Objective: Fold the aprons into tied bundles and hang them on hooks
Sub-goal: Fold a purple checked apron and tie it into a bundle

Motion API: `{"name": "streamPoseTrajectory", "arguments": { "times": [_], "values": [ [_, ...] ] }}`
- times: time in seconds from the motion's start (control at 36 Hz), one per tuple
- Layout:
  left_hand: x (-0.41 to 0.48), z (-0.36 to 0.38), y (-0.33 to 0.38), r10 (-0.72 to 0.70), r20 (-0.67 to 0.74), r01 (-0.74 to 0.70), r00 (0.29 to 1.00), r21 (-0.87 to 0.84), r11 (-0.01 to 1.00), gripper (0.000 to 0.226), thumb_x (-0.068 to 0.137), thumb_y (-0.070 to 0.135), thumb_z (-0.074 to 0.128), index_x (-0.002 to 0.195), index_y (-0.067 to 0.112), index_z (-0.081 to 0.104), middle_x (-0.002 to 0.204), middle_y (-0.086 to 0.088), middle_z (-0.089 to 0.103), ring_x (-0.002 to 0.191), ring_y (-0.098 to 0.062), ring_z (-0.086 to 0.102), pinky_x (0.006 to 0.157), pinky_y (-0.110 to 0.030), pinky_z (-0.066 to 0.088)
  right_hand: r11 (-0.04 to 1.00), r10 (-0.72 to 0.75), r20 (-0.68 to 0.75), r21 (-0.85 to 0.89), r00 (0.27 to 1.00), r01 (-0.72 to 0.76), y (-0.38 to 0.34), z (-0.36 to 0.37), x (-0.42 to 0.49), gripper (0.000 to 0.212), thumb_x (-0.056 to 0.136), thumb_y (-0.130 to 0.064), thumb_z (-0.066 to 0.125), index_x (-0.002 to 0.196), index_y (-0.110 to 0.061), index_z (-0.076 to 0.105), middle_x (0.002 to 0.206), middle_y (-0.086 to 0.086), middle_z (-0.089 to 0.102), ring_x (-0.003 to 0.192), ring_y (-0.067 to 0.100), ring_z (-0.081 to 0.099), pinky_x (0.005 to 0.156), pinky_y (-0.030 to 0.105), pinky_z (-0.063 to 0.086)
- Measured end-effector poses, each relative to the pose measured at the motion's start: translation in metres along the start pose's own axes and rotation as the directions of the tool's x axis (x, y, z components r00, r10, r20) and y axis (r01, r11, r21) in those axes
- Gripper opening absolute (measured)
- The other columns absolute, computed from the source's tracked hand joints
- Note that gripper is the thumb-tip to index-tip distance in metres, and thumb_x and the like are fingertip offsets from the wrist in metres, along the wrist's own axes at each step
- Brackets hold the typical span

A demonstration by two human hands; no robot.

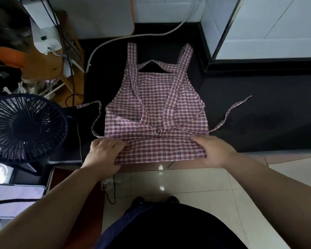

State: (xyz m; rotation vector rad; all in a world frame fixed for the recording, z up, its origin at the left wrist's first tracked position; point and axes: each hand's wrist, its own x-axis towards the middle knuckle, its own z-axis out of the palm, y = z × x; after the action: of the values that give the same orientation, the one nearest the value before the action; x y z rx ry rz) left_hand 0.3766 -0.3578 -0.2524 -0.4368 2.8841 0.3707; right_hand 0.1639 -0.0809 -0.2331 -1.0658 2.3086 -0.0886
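Black tabletop (106, 78) bears the red-and-white checked cloth apron (154, 105), laid flat. Our left hand (104, 151) pinches one end of its folded hem and our right hand (214, 150) the other. We judge it soft, light and limp, so we should hold it by the corners.

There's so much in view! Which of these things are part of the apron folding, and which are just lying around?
Part of the job:
checked apron
its waist ties
left hand and right hand, gripping its folded near edge
dark surface it lies on

Just lying about:
black fan
white cable
wooden furniture
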Motion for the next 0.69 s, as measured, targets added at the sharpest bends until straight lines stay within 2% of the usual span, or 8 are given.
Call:
{"name": "streamPoseTrajectory", "arguments": {
  "times": [0.08, 0.17, 0.25, 0.33, 0.42, 0.53, 0.61, 0.69],
  "values": [
    [0.000, -0.021, 0.006, -0.196, -0.020, 0.176, 0.980, -0.358, 0.917, 0.039, 0.070, 0.030, 0.064, 0.109, 0.028, 0.068, 0.100, 0.006, 0.068, 0.093, -0.018, 0.062, 0.080, -0.028, 0.047, 0.963, 0.155, -0.143, 0.243, 0.977, -0.117, 0.003, -0.008, -0.005, 0.041, 0.082, -0.020, 0.062, 0.123, -0.023, 0.061, 0.115, 0.000, 0.065, 0.099, 0.019, 0.059, 0.078, 0.024, 0.044],
    [0.010, -0.035, 0.003, -0.362, 0.012, 0.291, 0.932, -0.621, 0.728, 0.021, 0.077, 0.019, 0.076, 0.089, 0.033, 0.066, 0.092, 0.009, 0.067, 0.088, -0.013, 0.062, 0.072, -0.024, 0.045, 0.828, 0.370, -0.218, 0.519, 0.903, -0.214, 0.009, -0.018, -0.004, 0.018, 0.079, -0.022, 0.069, 0.096, -0.020, 0.063, 0.092, 0.000, 0.064, 0.084, 0.019, 0.058, 0.066, 0.026, 0.039],
    [0.019, -0.038, 0.001, -0.548, 0.052, 0.405, 0.835, -0.732, 0.548, 0.032, 0.079, 0.038, 0.076, 0.103, 0.028, 0.059, 0.099, 0.009, 0.060, 0.089, -0.014, 0.059, 0.070, -0.027, 0.045, 0.636, 0.505, -0.162, 0.733, 0.848, -0.239, 0.015, -0.018, 0.004, 0.029, 0.082, -0.031, 0.070, 0.101, -0.015, 0.056, 0.090, -0.001, 0.060, 0.080, 0.016, 0.057, 0.068, 0.031, 0.046],
    [0.027, -0.029, 0.004, -0.639, 0.069, 0.519, 0.766, -0.654, 0.551, 0.050, 0.083, 0.052, 0.066, 0.120, 0.021, 0.053, 0.110, -0.001, 0.062, 0.091, -0.022, 0.057, 0.072, -0.033, 0.043, 0.525, 0.587, -0.113, 0.807, 0.802, -0.270, 0.013, -0.011, 0.016, 0.050, 0.085, -0.042, 0.066, 0.118, -0.008, 0.051, 0.089, 0.000, 0.057, 0.071, 0.016, 0.054, 0.065, 0.033, 0.047],
    [0.036, -0.021, 0.009, -0.705, 0.072, 0.601, 0.705, -0.589, 0.541, 0.069, 0.089, 0.055, 0.056, 0.140, 0.013, 0.040, 0.131, -0.012, 0.055, 0.111, -0.034, 0.054, 0.077, -0.037, 0.044, 0.610, 0.631, -0.129, 0.692, 0.765, -0.386, 0.005, -0.008, 0.023, 0.048, 0.093, -0.038, 0.056, 0.126, -0.006, 0.040, 0.106, 0.011, 0.058, 0.088, 0.027, 0.056, 0.072, 0.034, 0.043],
    [0.041, -0.016, 0.025, -0.770, -0.116, 0.674, 0.628, -0.413, 0.612, 0.064, 0.092, 0.051, 0.052, 0.136, 0.005, 0.042, 0.137, -0.021, 0.040, 0.126, -0.039, 0.038, 0.089, -0.052, 0.041, 0.835, 0.549, -0.337, 0.265, 0.765, -0.483, -0.005, -0.007, 0.022, 0.031, 0.095, -0.026, 0.050, 0.120, -0.008, 0.045, 0.119, 0.018, 0.051, 0.106, 0.038, 0.052, 0.082, 0.043, 0.043],
    [0.042, -0.004, 0.031, -0.577, -0.328, 0.463, 0.748, -0.366, 0.807, 0.042, 0.094, 0.035, 0.056, 0.126, 0.007, 0.055, 0.128, -0.022, 0.047, 0.119, -0.041, 0.043, 0.078, -0.050, 0.044, 0.958, 0.228, -0.405, -0.070, 0.886, -0.278, -0.005, -0.001, 0.023, 0.036, 0.087, -0.011, 0.055, 0.123, -0.011, 0.056, 0.119, 0.015, 0.054, 0.107, 0.036, 0.052, 0.089, 0.042, 0.039],
    [0.039, 0.009, 0.027, -0.278, -0.319, 0.206, 0.906, -0.241, 0.948, 0.050, 0.095, 0.045, 0.044, 0.123, 0.008, 0.063, 0.127, -0.016, 0.056, 0.115, -0.042, 0.050, 0.090, -0.052, 0.043, 0.998, 0.030, -0.360, -0.048, 0.932, -0.050, -0.006, 0.007, 0.023, 0.049, 0.086, -0.013, 0.057, 0.134, -0.007, 0.051, 0.134, 0.015, 0.049, 0.123, 0.036, 0.046, 0.107, 0.046, 0.031]
  ]
}}
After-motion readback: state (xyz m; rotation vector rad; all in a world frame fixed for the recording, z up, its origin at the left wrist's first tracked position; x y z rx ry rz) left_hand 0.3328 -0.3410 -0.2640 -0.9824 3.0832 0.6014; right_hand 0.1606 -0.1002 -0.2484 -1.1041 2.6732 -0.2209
